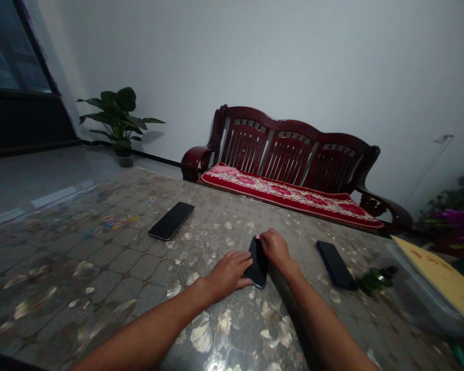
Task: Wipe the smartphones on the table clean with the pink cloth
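A dark smartphone [258, 265] lies flat on the patterned tablecloth [139, 288] in front of me. My left hand [229, 273] holds it along its left side, fingers over the edge and thumb near the lower corner. At the phone's far end, my right hand [274, 248] is closed in a pinch. A tiny pale pinkish bit [258, 237] shows at those fingertips, too small to name. Two more phones rest apart from my hands: a black phone [172, 220] to the left and a dark blue-edged phone [336, 265] to the right.
Colourful rubber bands [114, 222] are scattered at the table's left. On the right stand a green bottle [375, 280] and a clear plastic box [413, 293] with a yellow sheet [441, 273] on top. Beyond the table are a wooden bench [286, 149] and a potted plant [119, 121].
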{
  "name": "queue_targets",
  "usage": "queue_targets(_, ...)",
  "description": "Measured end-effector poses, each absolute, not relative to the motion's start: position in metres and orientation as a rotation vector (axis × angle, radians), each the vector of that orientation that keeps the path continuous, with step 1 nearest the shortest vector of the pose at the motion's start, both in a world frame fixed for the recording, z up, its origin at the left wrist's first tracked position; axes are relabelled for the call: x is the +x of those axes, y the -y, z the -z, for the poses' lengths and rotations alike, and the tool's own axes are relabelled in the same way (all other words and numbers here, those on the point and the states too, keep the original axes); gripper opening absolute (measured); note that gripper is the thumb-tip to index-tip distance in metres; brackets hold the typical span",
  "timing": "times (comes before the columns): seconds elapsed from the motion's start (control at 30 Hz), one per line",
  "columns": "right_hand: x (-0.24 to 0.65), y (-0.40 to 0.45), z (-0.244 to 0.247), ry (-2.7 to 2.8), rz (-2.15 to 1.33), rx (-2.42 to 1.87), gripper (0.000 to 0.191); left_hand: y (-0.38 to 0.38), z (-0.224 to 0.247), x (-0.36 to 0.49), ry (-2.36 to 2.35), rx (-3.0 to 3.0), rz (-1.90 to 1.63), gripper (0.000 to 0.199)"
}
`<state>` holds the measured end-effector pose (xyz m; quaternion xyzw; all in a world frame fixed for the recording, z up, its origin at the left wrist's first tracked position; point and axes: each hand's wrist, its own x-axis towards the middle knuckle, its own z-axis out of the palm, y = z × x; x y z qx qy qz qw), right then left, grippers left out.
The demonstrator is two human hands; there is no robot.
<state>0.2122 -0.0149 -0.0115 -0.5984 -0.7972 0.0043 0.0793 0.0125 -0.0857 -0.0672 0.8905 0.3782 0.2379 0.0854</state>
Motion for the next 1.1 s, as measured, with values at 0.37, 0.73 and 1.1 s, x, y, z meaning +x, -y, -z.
queue_targets(0.37, 0.205, 0.004, 0.009, 2.424, -0.007, -1.767, 0.028, 0.086, 0.067, 0.014, -1.161, 2.656, -0.692, 0.053)
queue_targets(0.73, 0.204, 0.006, 0.021, 2.394, -0.043, -1.661, 0.03, 0.087, 0.066, 0.014, -1.181, 2.659, -0.679, 0.052)
queue_targets(1.1, 0.203, 0.002, 0.019, 2.336, -0.044, -1.705, 0.026, 0.089, 0.06, 0.015, -1.187, 2.627, -0.623, 0.053)
